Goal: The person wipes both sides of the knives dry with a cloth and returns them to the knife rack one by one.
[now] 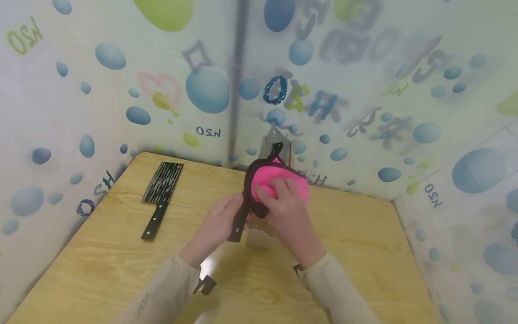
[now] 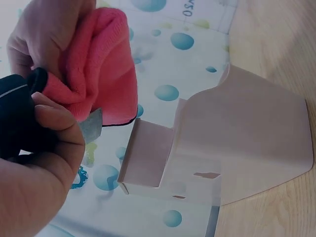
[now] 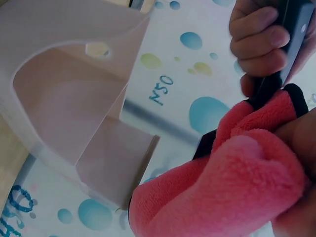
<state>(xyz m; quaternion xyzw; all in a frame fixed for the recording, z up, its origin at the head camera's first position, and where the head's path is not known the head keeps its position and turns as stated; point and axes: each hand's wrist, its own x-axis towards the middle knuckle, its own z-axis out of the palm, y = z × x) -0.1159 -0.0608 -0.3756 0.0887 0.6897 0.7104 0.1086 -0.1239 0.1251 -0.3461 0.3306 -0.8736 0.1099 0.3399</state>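
At the left of the wooden table (image 1: 356, 256) lies a cleaver (image 1: 162, 193), in full view, its streaked black-and-silver blade pointing far and its riveted black handle near. The patterned wall covering (image 1: 226, 27) rises on the left, far and right sides; its grey shapes at the far right are blurred.

Right of the cleaver, the left sleeve (image 1: 162, 288) runs in, cut off at the near edge, with a dark bracket (image 1: 207, 285) beside its cuff. The left hand (image 1: 216, 225) is clamped round a black knife handle (image 1: 238, 225), its fingers mostly hidden in the head view but plainly curled in the right wrist view.

Just right of that hand, a pink cloth (image 1: 279, 172) with black edging covers most of the knife's blade. A grey metal part of the blade (image 1: 275, 135) shows beyond the cloth on the far side; its full outline cannot be made out. The right hand (image 1: 291, 220) pinches the bunched cloth, close beside the left hand; the right wrist view cuts much of it off.

Beneath and beyond both hands stands a pale holder (image 2: 247, 138) on the table, largely blocked in the head view. The right sleeve (image 1: 340, 288) is cut off too.
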